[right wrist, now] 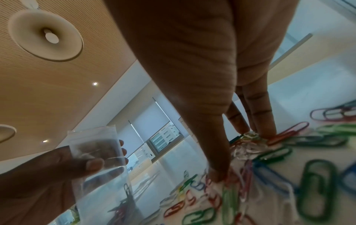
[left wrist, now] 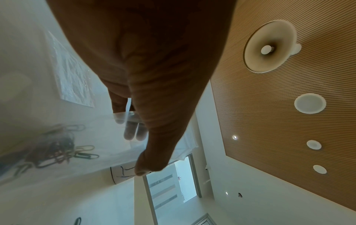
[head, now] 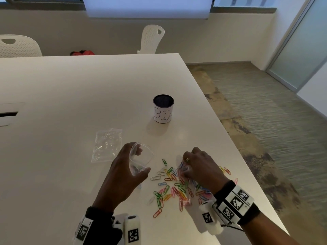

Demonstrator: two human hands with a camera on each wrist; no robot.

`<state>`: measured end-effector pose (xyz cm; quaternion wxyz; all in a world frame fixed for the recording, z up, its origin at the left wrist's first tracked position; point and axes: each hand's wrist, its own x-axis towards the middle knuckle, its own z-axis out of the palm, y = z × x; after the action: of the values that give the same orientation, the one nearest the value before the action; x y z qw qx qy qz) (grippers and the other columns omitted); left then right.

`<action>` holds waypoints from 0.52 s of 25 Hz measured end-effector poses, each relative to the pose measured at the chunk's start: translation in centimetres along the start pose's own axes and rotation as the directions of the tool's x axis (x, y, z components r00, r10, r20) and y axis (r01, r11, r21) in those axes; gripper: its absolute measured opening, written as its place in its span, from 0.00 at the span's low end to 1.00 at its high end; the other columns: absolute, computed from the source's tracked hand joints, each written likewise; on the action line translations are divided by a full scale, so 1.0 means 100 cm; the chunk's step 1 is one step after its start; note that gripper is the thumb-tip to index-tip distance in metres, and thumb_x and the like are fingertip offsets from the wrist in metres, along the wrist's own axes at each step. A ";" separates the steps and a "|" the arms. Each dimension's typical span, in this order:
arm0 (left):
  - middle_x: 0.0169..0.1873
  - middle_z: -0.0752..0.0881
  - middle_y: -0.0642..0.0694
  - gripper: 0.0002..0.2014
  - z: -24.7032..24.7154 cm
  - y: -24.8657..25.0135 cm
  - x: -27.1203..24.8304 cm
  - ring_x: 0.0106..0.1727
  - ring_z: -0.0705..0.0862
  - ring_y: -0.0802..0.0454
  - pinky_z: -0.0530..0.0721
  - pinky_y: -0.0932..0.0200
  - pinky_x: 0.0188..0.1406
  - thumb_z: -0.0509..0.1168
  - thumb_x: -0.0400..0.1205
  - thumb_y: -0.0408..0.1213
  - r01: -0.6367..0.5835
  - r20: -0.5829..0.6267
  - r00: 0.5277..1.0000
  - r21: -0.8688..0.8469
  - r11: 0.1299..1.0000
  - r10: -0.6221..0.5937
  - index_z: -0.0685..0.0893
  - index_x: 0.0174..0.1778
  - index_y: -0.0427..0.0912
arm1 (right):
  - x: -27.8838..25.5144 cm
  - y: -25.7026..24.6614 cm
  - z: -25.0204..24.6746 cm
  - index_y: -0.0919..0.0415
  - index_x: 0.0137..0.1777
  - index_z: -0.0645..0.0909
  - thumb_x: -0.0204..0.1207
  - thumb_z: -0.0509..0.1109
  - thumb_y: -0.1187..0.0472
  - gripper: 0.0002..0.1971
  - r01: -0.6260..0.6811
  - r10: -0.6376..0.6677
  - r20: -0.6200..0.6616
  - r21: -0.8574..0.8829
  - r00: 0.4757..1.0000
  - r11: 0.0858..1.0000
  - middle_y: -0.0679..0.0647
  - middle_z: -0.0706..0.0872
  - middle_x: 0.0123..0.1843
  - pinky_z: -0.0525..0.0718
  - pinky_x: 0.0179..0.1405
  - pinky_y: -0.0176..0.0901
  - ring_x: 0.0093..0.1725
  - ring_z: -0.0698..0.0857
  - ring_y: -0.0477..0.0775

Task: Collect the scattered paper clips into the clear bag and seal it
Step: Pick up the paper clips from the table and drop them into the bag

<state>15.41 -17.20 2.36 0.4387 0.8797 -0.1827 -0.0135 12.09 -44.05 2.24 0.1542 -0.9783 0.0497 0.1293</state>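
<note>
My left hand (head: 126,171) pinches the clear bag (head: 139,160) open, a few clips already inside. My right hand (head: 200,167) presses down, fingers gathering paper clips (head: 174,188) from the pile; most lie loose on the table (head: 70,103), bag unsealed.

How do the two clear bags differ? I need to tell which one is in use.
The held bag stands upright in the left hand, mouth open; the spare bag lies flat on the table, untouched. The held bag has a few paper clips at its bottom; whether the spare bag holds any cannot be told. Both are clear plastic.
</note>
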 end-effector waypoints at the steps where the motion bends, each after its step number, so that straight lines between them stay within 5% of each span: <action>1: 0.60 0.82 0.63 0.33 0.000 0.000 0.000 0.62 0.84 0.58 0.78 0.71 0.54 0.81 0.74 0.43 0.001 -0.003 1.000 -0.002 1.000 -0.001 0.71 0.70 0.57 | 0.000 -0.003 0.001 0.50 0.66 0.82 0.74 0.79 0.47 0.22 0.010 -0.010 -0.016 0.009 1.000 1.000 0.52 0.80 0.63 0.83 0.61 0.45 0.61 0.81 0.54; 6: 0.60 0.82 0.61 0.33 -0.001 0.002 -0.001 0.61 0.84 0.57 0.77 0.73 0.52 0.81 0.74 0.43 0.002 -0.007 1.000 -0.005 1.000 -0.002 0.72 0.71 0.55 | 0.001 -0.013 0.005 0.52 0.53 0.86 0.81 0.73 0.55 0.04 0.077 -0.074 -0.068 0.044 0.995 0.996 0.51 0.83 0.56 0.83 0.53 0.40 0.53 0.84 0.51; 13: 0.59 0.81 0.64 0.32 -0.002 0.002 0.000 0.63 0.83 0.60 0.76 0.73 0.52 0.81 0.74 0.43 0.000 -0.011 1.000 -0.013 1.000 -0.001 0.72 0.70 0.56 | 0.010 -0.011 -0.002 0.58 0.43 0.89 0.78 0.73 0.68 0.06 0.136 -0.136 -0.035 0.007 0.990 0.991 0.53 0.88 0.49 0.80 0.41 0.35 0.45 0.86 0.50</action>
<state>15.38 -17.15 2.60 0.4454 0.8770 -0.1799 -0.0098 13.28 -43.14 2.48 0.1661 -0.9808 -0.0138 0.1014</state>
